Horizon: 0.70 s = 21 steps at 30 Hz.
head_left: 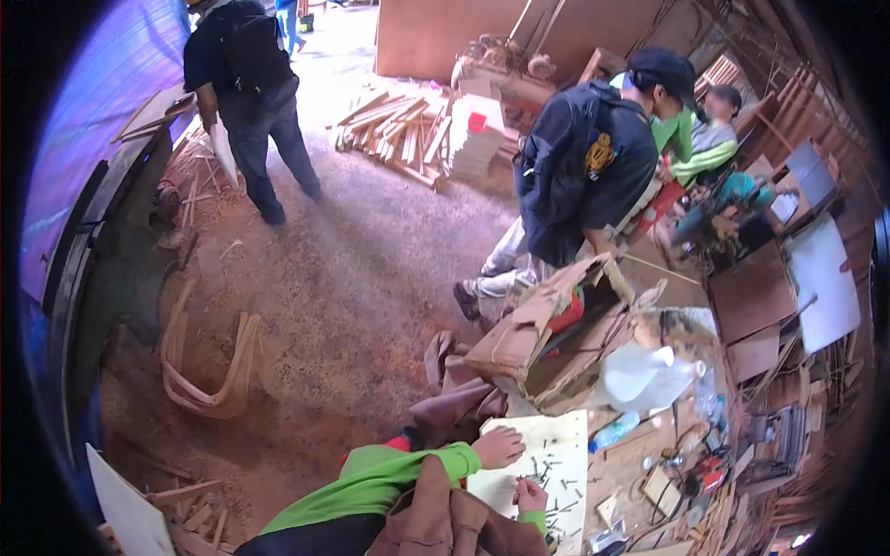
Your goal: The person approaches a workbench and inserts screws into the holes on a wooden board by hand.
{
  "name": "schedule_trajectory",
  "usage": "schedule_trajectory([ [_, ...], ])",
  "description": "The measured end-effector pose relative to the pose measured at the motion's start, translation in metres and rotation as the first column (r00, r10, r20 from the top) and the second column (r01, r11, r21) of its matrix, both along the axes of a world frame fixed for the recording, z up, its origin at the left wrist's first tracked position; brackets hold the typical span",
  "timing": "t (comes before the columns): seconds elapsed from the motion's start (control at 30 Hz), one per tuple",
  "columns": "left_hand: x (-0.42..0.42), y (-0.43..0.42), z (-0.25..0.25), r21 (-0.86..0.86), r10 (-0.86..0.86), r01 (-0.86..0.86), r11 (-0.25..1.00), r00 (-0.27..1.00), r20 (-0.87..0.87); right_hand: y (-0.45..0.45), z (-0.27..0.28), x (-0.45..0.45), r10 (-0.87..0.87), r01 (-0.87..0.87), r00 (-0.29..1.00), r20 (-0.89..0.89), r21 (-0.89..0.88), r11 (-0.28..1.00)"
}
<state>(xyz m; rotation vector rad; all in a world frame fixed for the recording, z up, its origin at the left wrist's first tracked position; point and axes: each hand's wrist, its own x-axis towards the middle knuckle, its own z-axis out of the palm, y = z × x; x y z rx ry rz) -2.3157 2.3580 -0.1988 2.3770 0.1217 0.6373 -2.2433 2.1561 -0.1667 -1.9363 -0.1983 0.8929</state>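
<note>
- Currently, the pale board [572, 434] lies on the cluttered worktop [640, 454] at the lower centre, with small dark nail-like pieces [553, 482] scattered loosely across it.
- Left hand [501, 448]: palm down at the near-left part of the board, back of the hand visible. The fingertips are indistinct; whether anything is gripped cannot be told.
- Right hand [530, 494]: positioned just beside the scattered pieces, fingers drawn in. Whether it is closed on a piece cannot be determined.
- Both wrists are covered by green sleeves [371, 482]; a brown cloth [445, 510] hangs beside the left forearm.
- A clear bottle [615, 431] lies on its side immediately right of the board. White jugs [637, 375] are located beyond it.
- An open, torn cardboard box [519, 343] is located beyond the board, with a red object [567, 311] inside.
- A co-worker wearing a dark cap and backpack [556, 176] leans over the box.
- Loose wood strips [399, 134] are piled on the floor in the background.
</note>
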Motion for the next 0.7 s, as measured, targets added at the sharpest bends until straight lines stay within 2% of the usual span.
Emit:
schedule_trajectory([
  [0.1,-0.004,0.002,0.003,-0.020,-0.028,0.029,0.999,0.999,0.047,0.017,0.007,0.016,0.007,-0.009,0.999,0.048,0.034,0.999],
  [0.2,-0.004,0.003,0.003,-0.017,-0.062,0.062,0.998,0.998,-0.015,0.028,0.008,0.023,-0.044,0.042,0.998,0.048,0.037,0.998],
  [0.23,-0.005,0.002,0.005,-0.015,-0.064,0.064,0.998,0.998,-0.025,0.029,0.007,0.023,-0.058,0.057,0.998,0.019,0.070,0.996],
  [0.27,-0.005,0.004,0.006,-0.016,-0.065,0.064,0.998,0.997,-0.035,0.032,0.002,0.022,-0.082,0.082,0.997,0.003,0.013,0.997],
  [0.37,-0.008,0.005,0.000,0.051,-0.109,0.109,0.993,0.994,0.002,0.026,-0.019,0.022,-0.044,0.062,0.985,-0.169,0.105,0.993],
  [0.47,-0.007,0.003,-0.003,0.035,-0.170,0.171,0.985,0.985,-0.033,0.027,-0.032,0.016,-0.059,0.068,0.994,-0.094,0.094,0.993],
  [0.5,-0.006,0.003,-0.004,0.022,-0.173,0.173,0.985,0.985,-0.014,0.026,-0.036,0.016,-0.076,0.092,0.989,-0.124,0.132,0.987],
  [0.6,-0.010,0.003,0.012,-0.079,-0.150,0.154,0.985,0.988,0.048,0.023,-0.045,0.014,-0.139,0.174,0.975,-0.172,0.212,0.962],
  [0.63,-0.008,0.001,0.014,-0.162,-0.139,0.128,0.978,0.988,-0.059,0.026,-0.035,0.009,-0.149,0.181,0.976,-0.157,0.210,0.961],
  [0.7,-0.008,-0.009,0.027,-0.298,-0.051,-0.001,0.954,0.985,-0.167,0.031,-0.012,-0.004,-0.179,0.216,0.970,-0.162,0.251,0.944],
])
